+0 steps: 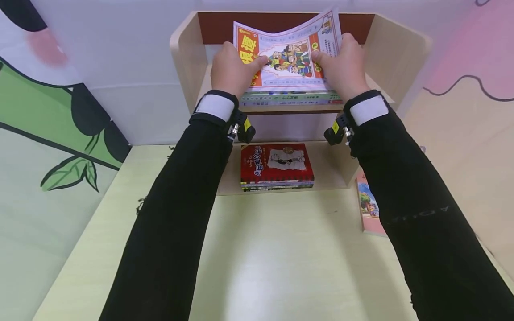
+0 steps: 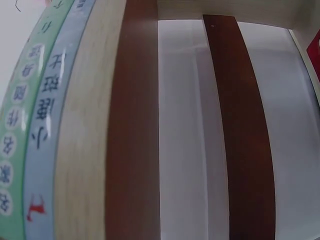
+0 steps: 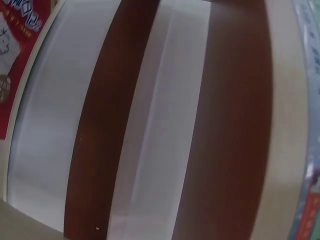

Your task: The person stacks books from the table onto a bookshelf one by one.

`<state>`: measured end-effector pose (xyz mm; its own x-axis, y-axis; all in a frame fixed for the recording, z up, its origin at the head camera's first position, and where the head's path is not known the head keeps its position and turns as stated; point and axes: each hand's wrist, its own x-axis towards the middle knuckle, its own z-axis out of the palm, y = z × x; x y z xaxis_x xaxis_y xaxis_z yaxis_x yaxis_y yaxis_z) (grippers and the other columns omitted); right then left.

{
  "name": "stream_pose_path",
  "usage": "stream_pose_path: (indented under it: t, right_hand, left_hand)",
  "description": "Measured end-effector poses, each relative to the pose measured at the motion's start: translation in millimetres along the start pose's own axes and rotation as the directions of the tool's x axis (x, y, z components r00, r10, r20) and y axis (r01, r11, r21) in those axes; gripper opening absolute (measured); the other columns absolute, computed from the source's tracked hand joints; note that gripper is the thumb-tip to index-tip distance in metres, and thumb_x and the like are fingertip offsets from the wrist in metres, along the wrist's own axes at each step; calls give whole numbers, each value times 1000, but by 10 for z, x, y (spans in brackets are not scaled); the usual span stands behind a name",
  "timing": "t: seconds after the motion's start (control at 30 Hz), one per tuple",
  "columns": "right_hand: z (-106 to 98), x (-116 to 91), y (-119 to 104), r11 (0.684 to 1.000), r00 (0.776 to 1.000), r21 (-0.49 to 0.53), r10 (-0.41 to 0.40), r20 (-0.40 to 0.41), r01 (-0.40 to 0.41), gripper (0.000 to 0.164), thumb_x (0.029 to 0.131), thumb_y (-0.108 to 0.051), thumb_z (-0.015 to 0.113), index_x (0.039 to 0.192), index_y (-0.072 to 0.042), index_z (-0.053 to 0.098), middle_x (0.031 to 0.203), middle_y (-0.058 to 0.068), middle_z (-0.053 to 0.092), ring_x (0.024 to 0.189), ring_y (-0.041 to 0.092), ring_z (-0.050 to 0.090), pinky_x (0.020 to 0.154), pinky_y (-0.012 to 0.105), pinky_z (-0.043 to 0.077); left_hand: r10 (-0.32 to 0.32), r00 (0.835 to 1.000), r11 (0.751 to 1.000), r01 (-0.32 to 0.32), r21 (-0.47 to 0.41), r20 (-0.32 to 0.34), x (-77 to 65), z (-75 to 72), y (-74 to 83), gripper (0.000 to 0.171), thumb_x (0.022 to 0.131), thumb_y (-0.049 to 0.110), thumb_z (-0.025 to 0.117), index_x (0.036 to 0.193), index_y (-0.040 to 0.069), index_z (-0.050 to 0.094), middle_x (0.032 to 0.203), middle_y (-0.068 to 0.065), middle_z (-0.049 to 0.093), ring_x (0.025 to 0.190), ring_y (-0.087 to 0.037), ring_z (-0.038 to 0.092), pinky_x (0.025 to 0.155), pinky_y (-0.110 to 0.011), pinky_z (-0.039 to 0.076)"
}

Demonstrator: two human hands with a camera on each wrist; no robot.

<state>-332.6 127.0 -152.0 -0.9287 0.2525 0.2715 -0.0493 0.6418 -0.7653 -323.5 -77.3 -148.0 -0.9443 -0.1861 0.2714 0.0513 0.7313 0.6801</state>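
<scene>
In the head view a white booklet (image 1: 289, 58), with orange panels and a picture of several cartoon children, is held above the upper shelf, its top edge bowed. My left hand (image 1: 234, 69) grips its left side, thumb across the front cover. On the other side, my right hand (image 1: 346, 67) holds it the same way. The fingers behind it are hidden. Just under the booklet, a green book (image 1: 289, 96) and a pale blue book (image 1: 291, 103) lie flat on the upper shelf. Their spines also show in the left wrist view, the blue book (image 2: 42, 130) nearest the shelf edge.
The wooden shelf unit (image 1: 401, 58) has side walls beside both hands. On its lower shelf (image 1: 331, 165) lies a stack of books topped by a red book (image 1: 277, 162). A pink book (image 1: 371, 209) lies on the table (image 1: 277, 258), partly behind my right sleeve.
</scene>
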Motion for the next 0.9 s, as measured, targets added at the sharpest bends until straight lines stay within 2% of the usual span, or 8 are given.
stream_pose_path:
  t: [0.1,0.33,0.6,0.67,0.77,0.9]
  right_hand:
    - [18,-14,-16,996,1000,-89,6,-8,-6,70,81,-55,54,137,-19,33,130,3,48,107,15,55,88,23,46]
    - [7,-72,-32,974,1000,-228,11,-6,-12,74,82,-55,53,140,-16,29,131,4,48,108,16,55,87,22,46]
    - [-6,-81,-39,937,998,-345,61,34,-45,77,83,-58,50,142,-12,30,128,7,49,108,20,53,83,23,47]
    - [0,-69,-39,921,997,-388,59,45,-37,77,84,-59,46,141,-9,33,127,10,48,110,23,50,83,25,47]
    - [10,-46,-33,900,992,-434,84,90,-37,75,86,-60,40,137,-4,39,121,13,50,104,26,50,73,28,47]
    - [23,-25,-19,890,977,-454,139,160,-52,71,88,-59,34,131,-4,49,111,12,54,91,25,51,60,28,44]
  left_hand:
    - [-20,1000,999,19,34,20,-19,0,13,70,80,57,57,133,15,37,118,-1,53,103,-11,55,85,-20,46]
    - [-33,997,992,25,122,64,-58,-7,58,68,81,56,56,132,14,42,117,-1,55,101,-14,57,82,-22,48]
    - [-67,992,956,34,290,104,-79,-25,98,70,83,62,48,132,12,49,126,-8,43,106,-17,50,83,-21,46]
    - [-83,988,954,42,297,127,-86,-35,93,71,83,64,46,132,12,49,124,-6,48,103,-16,53,79,-19,46]
    - [-104,979,960,53,275,174,-85,-53,81,72,82,65,45,132,14,48,118,-3,55,98,-15,56,73,-18,45]
    - [-140,962,969,84,233,234,-73,-76,69,72,82,64,47,135,16,45,116,0,57,97,-14,57,75,-20,46]
